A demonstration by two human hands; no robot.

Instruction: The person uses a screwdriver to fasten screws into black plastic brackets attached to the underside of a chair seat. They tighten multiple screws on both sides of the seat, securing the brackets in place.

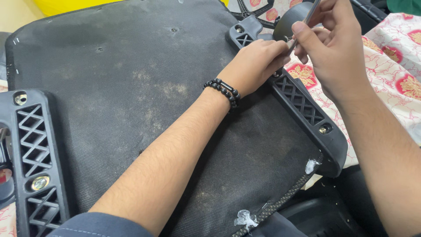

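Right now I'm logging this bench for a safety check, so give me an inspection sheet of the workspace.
Surface: upturned black seat base, dusty and scuffed, on a red-flowered cloth.
Job's things: thin metal tool at the right bracket.
Clutter: scraps of clear plastic at the near edge.
Hands: left hand, beaded bracelet on its wrist, rests on the bracket; right hand grips the tool.
Cables: nothing seen.
Surroundings: second bracket at left, chair wheel base beyond.
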